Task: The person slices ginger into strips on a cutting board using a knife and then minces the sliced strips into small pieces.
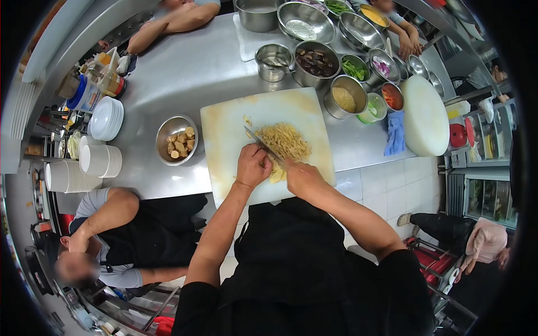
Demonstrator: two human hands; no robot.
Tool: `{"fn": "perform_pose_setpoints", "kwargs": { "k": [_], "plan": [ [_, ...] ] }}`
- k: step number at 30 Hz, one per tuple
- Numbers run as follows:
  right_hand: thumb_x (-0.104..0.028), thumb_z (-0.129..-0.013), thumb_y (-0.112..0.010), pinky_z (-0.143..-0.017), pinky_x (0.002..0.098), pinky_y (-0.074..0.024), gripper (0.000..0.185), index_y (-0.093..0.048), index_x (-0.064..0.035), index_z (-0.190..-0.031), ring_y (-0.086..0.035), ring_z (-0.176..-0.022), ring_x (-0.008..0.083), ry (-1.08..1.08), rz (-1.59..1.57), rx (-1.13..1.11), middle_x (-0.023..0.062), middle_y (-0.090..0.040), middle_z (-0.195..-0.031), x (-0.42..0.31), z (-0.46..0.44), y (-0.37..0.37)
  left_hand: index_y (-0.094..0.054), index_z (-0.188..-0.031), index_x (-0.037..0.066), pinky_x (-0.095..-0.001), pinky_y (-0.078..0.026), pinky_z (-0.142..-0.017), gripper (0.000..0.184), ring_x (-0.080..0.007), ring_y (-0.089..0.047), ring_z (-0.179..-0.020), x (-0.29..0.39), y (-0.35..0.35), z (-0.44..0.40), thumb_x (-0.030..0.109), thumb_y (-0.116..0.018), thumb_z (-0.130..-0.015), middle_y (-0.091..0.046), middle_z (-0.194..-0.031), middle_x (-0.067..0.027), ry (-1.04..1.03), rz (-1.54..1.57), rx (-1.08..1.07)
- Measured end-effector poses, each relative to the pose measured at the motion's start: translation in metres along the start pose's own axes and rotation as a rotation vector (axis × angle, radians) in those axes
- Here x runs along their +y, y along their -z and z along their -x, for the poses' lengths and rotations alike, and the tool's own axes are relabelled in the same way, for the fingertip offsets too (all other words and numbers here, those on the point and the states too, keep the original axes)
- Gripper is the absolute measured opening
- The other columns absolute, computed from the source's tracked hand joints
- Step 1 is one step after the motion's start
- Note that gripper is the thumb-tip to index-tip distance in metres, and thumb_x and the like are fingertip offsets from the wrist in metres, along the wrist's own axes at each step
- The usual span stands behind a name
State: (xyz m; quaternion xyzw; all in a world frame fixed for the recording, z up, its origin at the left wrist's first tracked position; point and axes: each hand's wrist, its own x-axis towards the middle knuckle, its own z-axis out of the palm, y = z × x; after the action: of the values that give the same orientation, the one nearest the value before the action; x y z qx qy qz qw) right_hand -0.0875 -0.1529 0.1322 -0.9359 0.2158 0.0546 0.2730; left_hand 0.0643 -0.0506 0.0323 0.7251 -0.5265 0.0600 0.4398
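Note:
My right hand (302, 178) is wrapped around the handle of a knife (263, 141), its blade slanting up and left across the white cutting board (227, 134). Close against the blade, my left hand (255, 166) has its fingers curled down onto ginger slices; the fingertips are mostly hidden. More pale ginger slices (277, 173) lie between my hands. On the far side of the blade is a heap of ginger strips (287, 140). A few small pieces (247, 120) lie near the knife's tip. Left of the board, a steel bowl (162, 131) holds chunks of ginger (180, 147).
Steel pots and bowls line the back right, including dark mushrooms (316, 63) and minced food (343, 98). A blue cloth (395, 133) and round board (421, 115) are right; stacked white bowls (101, 161) left. A person (120, 210) sits left; others stand across the table.

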Motion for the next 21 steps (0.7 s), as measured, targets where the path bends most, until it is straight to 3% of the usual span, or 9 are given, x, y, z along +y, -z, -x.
{"fn": "perform_pose_setpoints", "kwargs": {
  "k": [3, 7, 11, 16, 21],
  "plan": [
    [-0.001, -0.083, -0.049, -0.072, 0.0518, -0.0541, 0.022, -0.054, 0.0072, -0.103, -0.069, -0.080, 0.0430, -0.074, 0.056, -0.100, 0.0281, -0.068, -0.082, -0.002, -0.013, 0.000, -0.064, -0.079, 0.003, -0.0416, -0.051, -0.077, 0.013, -0.0339, -0.059, -0.085, -0.001, 0.002, 0.000, 0.000, -0.066, -0.066, -0.060, -0.088, -0.0118, -0.016, 0.014, -0.008],
    [-0.004, -0.086, -0.048, -0.070, 0.0521, -0.0542, 0.021, -0.054, 0.0062, -0.103, -0.069, -0.077, 0.0433, 0.032, 0.028, -0.005, 0.0278, -0.068, -0.079, -0.003, 0.007, 0.019, -0.064, -0.078, 0.003, -0.0416, -0.050, -0.077, 0.013, -0.0339, -0.059, -0.084, 0.000, 0.001, 0.002, 0.000, -0.066, -0.066, -0.060, -0.087, -0.0121, -0.007, 0.010, -0.021],
    [-0.003, -0.085, -0.048, -0.071, 0.0518, -0.0541, 0.020, -0.053, 0.0062, -0.102, -0.068, -0.077, 0.0439, -0.034, 0.005, -0.016, 0.0271, -0.067, -0.079, 0.005, -0.010, -0.012, -0.062, -0.076, 0.003, -0.0417, -0.050, -0.075, 0.011, -0.0337, -0.059, -0.083, 0.000, 0.000, 0.004, 0.000, -0.066, -0.067, -0.059, -0.086, -0.0129, -0.008, 0.003, 0.001],
    [-0.001, -0.083, -0.050, -0.073, 0.0530, -0.0533, 0.021, -0.052, 0.0061, -0.103, -0.068, -0.080, 0.0450, -0.011, 0.003, -0.098, 0.0303, -0.067, -0.080, -0.010, 0.003, 0.031, -0.062, -0.076, 0.003, -0.0409, -0.051, -0.076, 0.010, -0.0337, -0.059, -0.084, 0.001, 0.001, 0.004, -0.001, -0.066, -0.067, -0.059, -0.087, -0.0126, -0.001, 0.003, -0.005],
    [-0.002, -0.084, -0.050, -0.073, 0.0512, -0.0541, 0.021, -0.052, 0.0059, -0.103, -0.068, -0.082, 0.0445, -0.074, -0.010, -0.052, 0.0290, -0.068, -0.083, 0.001, -0.015, -0.011, -0.061, -0.075, 0.003, -0.0412, -0.051, -0.075, 0.011, -0.0337, -0.058, -0.083, -0.001, 0.000, 0.004, -0.001, -0.067, -0.067, -0.059, -0.086, -0.0126, -0.015, -0.001, 0.000]
  ]
}}
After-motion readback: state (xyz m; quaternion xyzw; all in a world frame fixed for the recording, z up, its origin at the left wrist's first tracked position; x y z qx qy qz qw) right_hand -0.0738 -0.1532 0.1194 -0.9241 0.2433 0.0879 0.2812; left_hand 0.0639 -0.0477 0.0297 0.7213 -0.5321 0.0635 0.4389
